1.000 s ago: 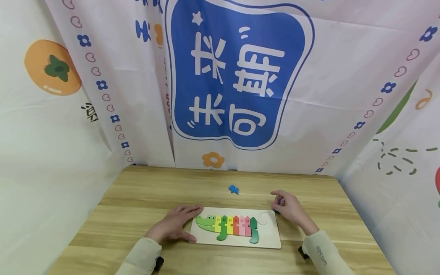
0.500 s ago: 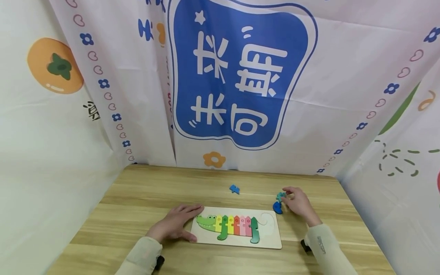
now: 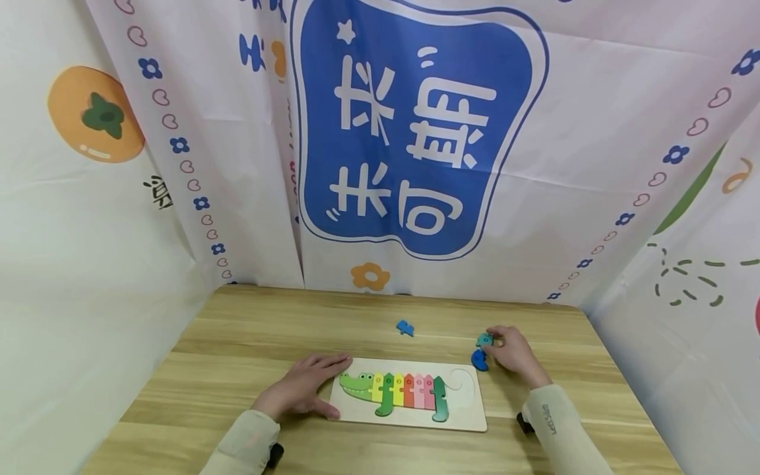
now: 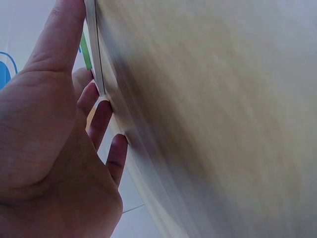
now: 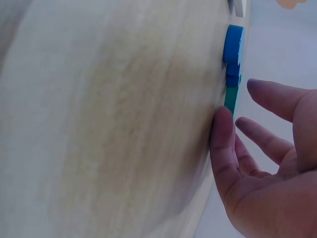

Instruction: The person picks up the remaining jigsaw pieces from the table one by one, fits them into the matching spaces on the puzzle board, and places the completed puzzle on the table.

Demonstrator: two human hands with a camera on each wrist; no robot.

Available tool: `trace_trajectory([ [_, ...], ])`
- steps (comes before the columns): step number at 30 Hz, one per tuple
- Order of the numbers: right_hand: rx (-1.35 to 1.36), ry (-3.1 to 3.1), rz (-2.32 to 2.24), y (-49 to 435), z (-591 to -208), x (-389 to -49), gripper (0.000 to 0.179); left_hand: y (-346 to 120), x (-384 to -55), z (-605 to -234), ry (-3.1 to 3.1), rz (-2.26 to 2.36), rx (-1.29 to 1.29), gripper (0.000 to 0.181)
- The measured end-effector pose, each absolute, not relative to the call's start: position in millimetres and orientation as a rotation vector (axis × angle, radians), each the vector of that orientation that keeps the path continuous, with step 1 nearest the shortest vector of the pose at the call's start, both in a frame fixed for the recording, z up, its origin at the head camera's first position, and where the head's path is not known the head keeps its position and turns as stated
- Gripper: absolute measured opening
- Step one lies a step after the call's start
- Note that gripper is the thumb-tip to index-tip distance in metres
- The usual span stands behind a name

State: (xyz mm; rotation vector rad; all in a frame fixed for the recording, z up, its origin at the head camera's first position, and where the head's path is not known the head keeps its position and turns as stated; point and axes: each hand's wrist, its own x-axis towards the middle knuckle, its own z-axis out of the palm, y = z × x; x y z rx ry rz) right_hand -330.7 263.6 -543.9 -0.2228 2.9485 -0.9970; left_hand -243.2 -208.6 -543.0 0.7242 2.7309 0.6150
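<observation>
My left hand (image 3: 305, 386) spreads over the left end of a wooden crocodile puzzle board (image 3: 469, 399), thumb at the near edge and fingers at the far corner. Coloured pieces (image 3: 408, 390) fill the crocodile from its green head to a dark green leg; a curled tail outline shows at the right. Beyond the board's right corner, my right hand (image 3: 513, 349) reaches to a teal puzzle piece (image 3: 484, 340), fingertips right at it. In the right wrist view its thumb and fingers stand apart beside the teal piece (image 5: 231, 99). A dark blue curved piece (image 3: 479, 360) adjoins the teal one.
A lighter blue puzzle piece (image 3: 405, 327) lies behind the board. The wooden table (image 3: 285, 316) meets a printed cloth (image 3: 332, 267) along its back edge, with cloth on both sides too.
My right hand moved away from the dark blue piece, uncovering it and the teal piece, then its fingertips came in on the teal one. My left hand stays on the board.
</observation>
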Motion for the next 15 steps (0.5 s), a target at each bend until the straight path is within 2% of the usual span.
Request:
trace_trajectory([
  [15,-0.22,2.954,-0.964,259.2,-549.2,-338.9,0.044,-209.0,-243.3,-543.3,2.737,0.598,0.742,0.106],
])
